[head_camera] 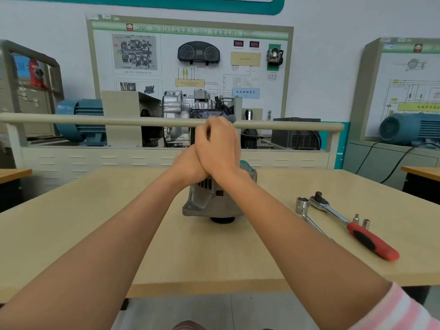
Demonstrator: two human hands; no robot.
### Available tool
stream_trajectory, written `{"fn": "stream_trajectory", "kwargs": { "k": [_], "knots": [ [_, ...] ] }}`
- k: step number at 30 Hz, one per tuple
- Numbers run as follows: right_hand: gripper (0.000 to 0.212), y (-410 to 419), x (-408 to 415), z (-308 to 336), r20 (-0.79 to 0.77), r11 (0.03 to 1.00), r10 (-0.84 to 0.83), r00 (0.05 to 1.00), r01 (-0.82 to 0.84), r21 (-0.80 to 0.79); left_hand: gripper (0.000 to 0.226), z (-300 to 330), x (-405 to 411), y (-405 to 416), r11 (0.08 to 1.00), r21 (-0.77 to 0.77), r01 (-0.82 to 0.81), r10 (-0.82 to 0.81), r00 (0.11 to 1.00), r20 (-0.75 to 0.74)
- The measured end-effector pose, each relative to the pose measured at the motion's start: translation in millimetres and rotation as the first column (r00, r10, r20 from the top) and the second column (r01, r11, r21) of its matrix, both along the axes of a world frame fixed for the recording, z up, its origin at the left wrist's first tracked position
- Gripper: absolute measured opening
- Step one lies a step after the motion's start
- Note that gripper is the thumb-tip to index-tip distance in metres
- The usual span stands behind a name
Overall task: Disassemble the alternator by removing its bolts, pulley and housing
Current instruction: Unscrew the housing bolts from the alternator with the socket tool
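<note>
The right hand (220, 148) is curled round the top of a tool handle (229, 118), of which only a grey-blue tip shows above the knuckles. The left hand (188, 163) is tucked against and partly under it; its fingers are hidden, so I cannot tell what it grips. Both are stacked directly over the alternator (209, 201), which stands on the worktop (119, 222) just below the wrists, its black pulley (222, 219) facing down at the near edge.

This looks like the bolt-removal step, probably a driver pressed down into a fastener on the upper end. The contact point is hidden behind the hands. The next move likely calls for steady downward pressure and a straight twist, with the body kept from turning on the smooth worktop.

The alternator housing is dull cast grey metal, ribbed with vent slots, with a mounting ear sticking out to the left of the hands. To the right of the hands, well apart, lie a chrome ratchet (352, 225) with a red and black rubbery grip, a large shiny socket (302, 204) on a bar, and two small sockets (362, 220) standing beside the ratchet
</note>
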State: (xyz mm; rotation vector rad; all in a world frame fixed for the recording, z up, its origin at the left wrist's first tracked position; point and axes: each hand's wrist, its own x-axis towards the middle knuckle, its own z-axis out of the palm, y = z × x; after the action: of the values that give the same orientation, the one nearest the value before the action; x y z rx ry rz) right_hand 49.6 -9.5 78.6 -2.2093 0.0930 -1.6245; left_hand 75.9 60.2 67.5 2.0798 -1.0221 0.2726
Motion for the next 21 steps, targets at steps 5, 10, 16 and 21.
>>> {"fn": "stream_trajectory", "kwargs": {
  "k": [5, 10, 16, 21],
  "knots": [
    [0.035, -13.6, -4.7, -0.9, -0.182, 0.915, -0.403, 0.897, 0.401, -0.048, 0.032, 3.5, -4.2, -8.2, 0.988, 0.119, -0.099, 0.093, 0.994, 0.058],
    [0.035, -18.9, -6.7, 5.9, -0.208, 0.976, -0.210, 0.955, 0.194, -0.094, 0.024, 4.8, -4.3, -8.4, 0.996, 0.079, -0.044, 0.045, 0.999, -0.003],
    [0.061, -27.9, -2.8, 22.6, 0.037, 0.675, 0.550, 0.834, -0.471, 0.568, 0.015, 4.0, 0.9, -2.4, 0.994, -0.002, 0.105, -0.104, 0.975, -0.197],
    [0.074, -37.7, 1.2, 28.1, 0.325, 0.242, 0.730, 0.601, -0.672, 0.700, 0.021, 5.2, 2.4, -2.1, 0.992, -0.016, 0.129, -0.129, 0.964, -0.233]
  ]
}}
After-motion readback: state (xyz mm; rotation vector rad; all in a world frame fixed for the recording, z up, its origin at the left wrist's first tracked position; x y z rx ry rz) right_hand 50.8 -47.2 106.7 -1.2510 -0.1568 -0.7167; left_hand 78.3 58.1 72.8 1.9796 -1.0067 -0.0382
